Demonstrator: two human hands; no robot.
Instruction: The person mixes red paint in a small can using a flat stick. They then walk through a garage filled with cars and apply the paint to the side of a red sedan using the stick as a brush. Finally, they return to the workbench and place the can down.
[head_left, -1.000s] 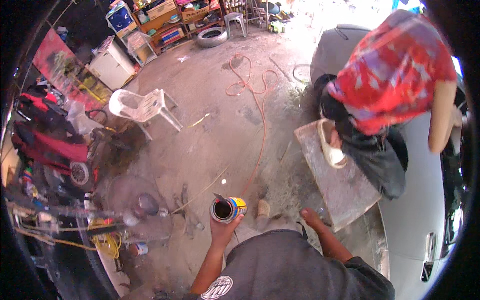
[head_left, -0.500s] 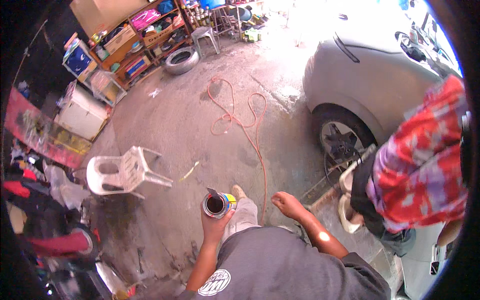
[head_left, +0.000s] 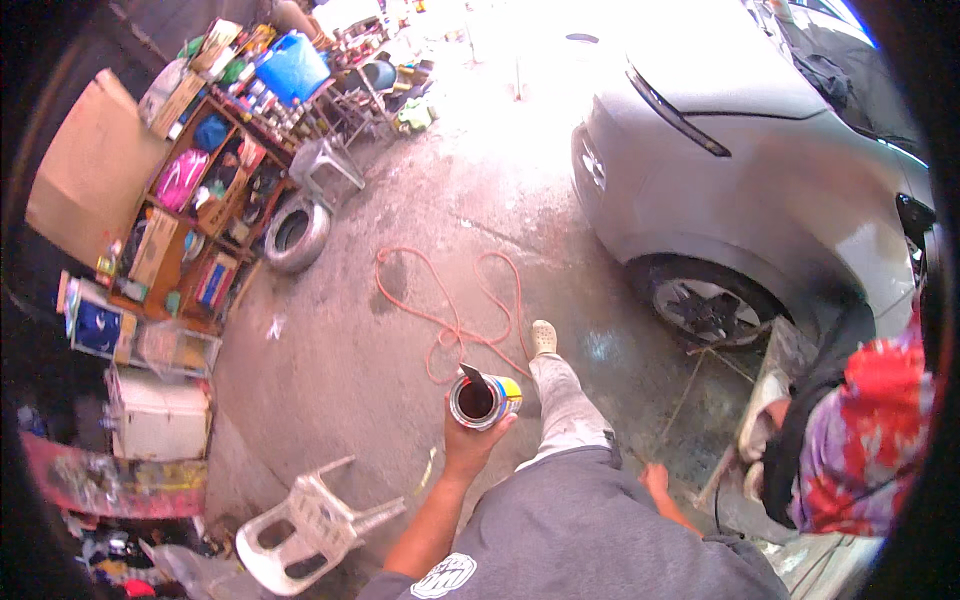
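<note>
My left hand [head_left: 468, 448] is wrapped round an open tin can [head_left: 507, 396] with a yellow and blue label. The can is held up in front of my body, and its inside looks dark. A dark flat blade-like stirrer [head_left: 474, 376] sticks out over the far rim; its lower part is hidden in the can. My right hand [head_left: 655, 478] hangs low by my right side, above the floor. Its fingers are small and partly hidden, and nothing shows in it.
An orange hose [head_left: 450, 325] lies looped on the concrete ahead. A white plastic chair [head_left: 300, 525] lies at the lower left. Beyond stand a tire [head_left: 297, 234], a grey stool [head_left: 328, 170] and cluttered shelves [head_left: 170, 270]. At right are a grey car [head_left: 740, 190] and a person in a red patterned shirt [head_left: 870, 440].
One leg now reaches forward beside the hose, and the car looks nearer. My view has turned right. The can remains in my left hand; my right hand has dropped lower, closer to my side.
</note>
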